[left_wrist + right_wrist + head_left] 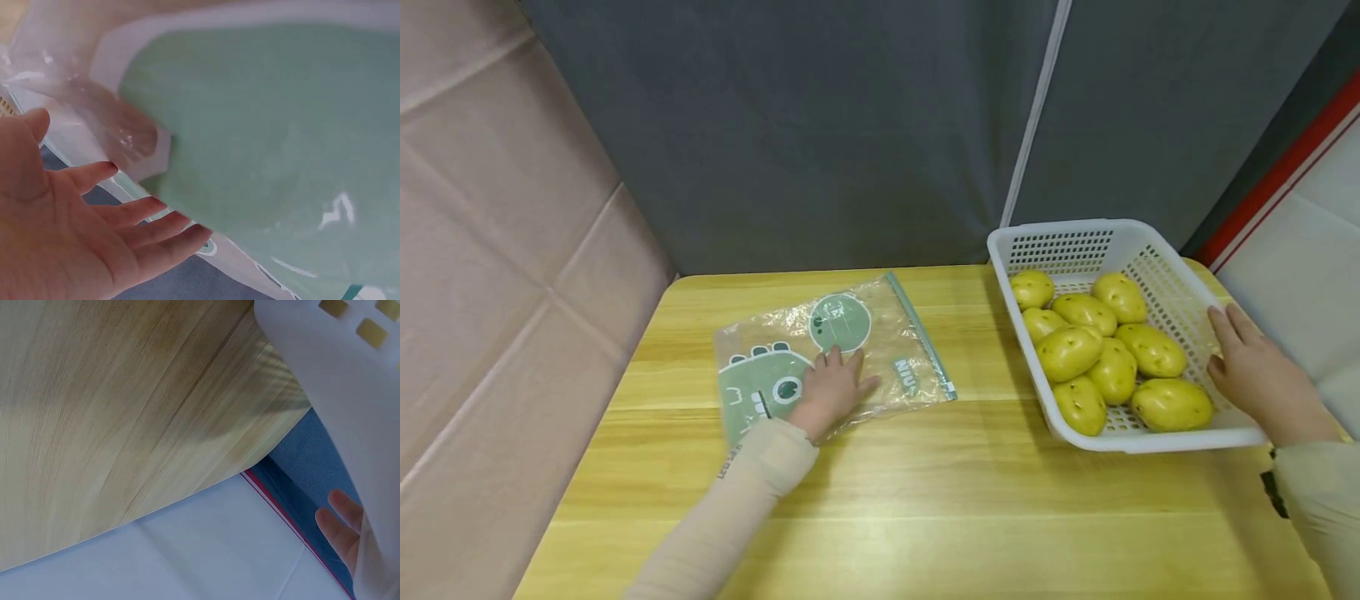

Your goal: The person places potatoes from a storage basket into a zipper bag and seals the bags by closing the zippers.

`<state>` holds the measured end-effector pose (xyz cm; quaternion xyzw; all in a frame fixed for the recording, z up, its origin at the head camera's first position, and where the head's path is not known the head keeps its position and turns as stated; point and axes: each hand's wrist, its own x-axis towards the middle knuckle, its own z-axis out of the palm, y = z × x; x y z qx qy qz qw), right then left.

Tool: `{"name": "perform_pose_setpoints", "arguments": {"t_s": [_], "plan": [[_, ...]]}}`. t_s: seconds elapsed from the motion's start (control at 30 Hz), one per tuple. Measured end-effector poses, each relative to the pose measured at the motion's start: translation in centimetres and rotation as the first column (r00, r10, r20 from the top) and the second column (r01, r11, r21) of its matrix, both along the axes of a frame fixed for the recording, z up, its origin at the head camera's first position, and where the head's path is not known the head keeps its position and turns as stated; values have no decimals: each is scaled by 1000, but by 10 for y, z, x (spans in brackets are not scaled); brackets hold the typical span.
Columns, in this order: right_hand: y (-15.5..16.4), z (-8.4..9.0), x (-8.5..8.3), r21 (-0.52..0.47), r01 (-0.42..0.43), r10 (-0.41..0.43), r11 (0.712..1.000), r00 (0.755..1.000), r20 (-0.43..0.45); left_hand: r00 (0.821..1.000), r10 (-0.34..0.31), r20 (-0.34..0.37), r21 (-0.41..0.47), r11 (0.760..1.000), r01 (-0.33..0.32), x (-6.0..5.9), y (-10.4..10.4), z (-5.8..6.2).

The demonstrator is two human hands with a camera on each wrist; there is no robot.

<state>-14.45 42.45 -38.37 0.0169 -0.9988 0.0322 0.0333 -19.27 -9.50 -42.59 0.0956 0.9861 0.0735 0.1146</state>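
A clear zip bag (880, 346) with green dinosaur prints lies flat on the table, its zip strip (921, 333) toward the right. My left hand (835, 387) rests on the bag with fingers spread; in the left wrist view its fingertips meet the plastic (250, 144). At the right stands a white plastic basket (925, 442)-free of any lid, its rim (1067, 227) above several yellow potatoes (1086, 312). My right hand (1262, 375) lies over the basket's right rim with straight fingers. Two fingertips (337, 531) show past the basket wall (350, 394) in the right wrist view.
The wooden table (925, 517) has its back edge against a dark grey curtain (812, 142). Pale padded panels (512, 275) flank the left side. A white sheet with a red stripe (1285, 175) borders the right, close behind the basket.
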Motion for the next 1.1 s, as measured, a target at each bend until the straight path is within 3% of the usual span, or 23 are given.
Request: {"name": "perform_pose_setpoints", "arguments": {"t_s": [0.37, 0.6, 0.87, 0.97, 1.1], "plan": [[-2, 2, 0, -1, -5, 5, 1000, 1000, -17, 1000, -28, -13, 29, 999, 28, 0, -3, -5], [-2, 2, 1, 6, -4, 4, 1000, 1000, -11, 996, -74, 51, 72, 995, 71, -2, -11, -4], [-4, 4, 1, -6, -9, 9, 1000, 1000, -3, 993, -71, 95, 123, 991, 59, -7, -17, 5], [-6, 5, 3, -3, -9, 9, 1000, 1000, -6, 995, -60, 81, 125, 991, 50, -8, -13, 9], [-7, 6, 4, -2, -11, 11, 1000, 1000, -11, 999, -51, 10, 174, 984, 48, -7, 2, 16]]}}
